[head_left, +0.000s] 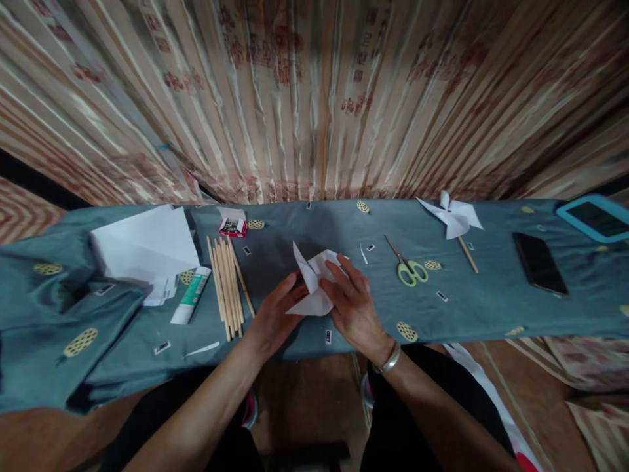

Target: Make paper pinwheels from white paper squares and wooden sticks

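Between left hand and right hand sits folded paper.

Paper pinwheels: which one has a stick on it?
The white pinwheel between the green-handled scissors and black phone; a wooden stick shows below it. The held pinwheel, between left hand and right hand, shows none.

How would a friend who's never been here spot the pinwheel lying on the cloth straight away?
Start with the blue-green tablecloth, then look right of the person's right hand. Between the green-handled scissors and the black phone, near the far edge, lies the white paper pinwheel. Unlike the folded paper being held, it has a wooden stick showing below its blades.
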`<state>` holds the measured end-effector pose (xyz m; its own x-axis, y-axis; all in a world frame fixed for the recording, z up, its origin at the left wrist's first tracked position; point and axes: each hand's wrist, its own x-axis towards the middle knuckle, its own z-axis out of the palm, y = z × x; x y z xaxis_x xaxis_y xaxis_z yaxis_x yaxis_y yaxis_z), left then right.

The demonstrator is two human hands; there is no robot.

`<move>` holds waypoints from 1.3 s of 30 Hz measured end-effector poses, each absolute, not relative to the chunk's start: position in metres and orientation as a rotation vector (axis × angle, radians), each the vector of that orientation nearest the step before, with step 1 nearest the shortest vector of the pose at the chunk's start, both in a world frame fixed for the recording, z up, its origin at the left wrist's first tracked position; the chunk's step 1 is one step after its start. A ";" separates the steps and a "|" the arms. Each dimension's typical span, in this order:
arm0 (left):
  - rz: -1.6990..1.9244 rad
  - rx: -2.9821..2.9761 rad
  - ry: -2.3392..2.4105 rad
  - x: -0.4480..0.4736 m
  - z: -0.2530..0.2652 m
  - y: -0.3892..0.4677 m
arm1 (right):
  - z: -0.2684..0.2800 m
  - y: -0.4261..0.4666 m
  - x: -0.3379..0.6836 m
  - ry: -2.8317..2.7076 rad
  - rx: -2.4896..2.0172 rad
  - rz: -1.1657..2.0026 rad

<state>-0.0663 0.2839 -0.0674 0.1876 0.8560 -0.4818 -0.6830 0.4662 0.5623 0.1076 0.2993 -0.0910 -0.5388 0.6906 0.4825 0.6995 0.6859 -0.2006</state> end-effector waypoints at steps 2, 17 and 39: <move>1.111 0.219 0.818 -0.067 -0.068 0.285 | -0.088 0.297 0.107 -2.374 -1.042 -0.060; 1.193 0.308 0.974 -0.063 -0.073 0.279 | -0.085 0.284 0.099 -2.396 -1.009 -0.011; 1.110 0.515 0.937 -0.061 -0.065 0.290 | -0.069 0.283 0.116 -2.286 -1.020 0.194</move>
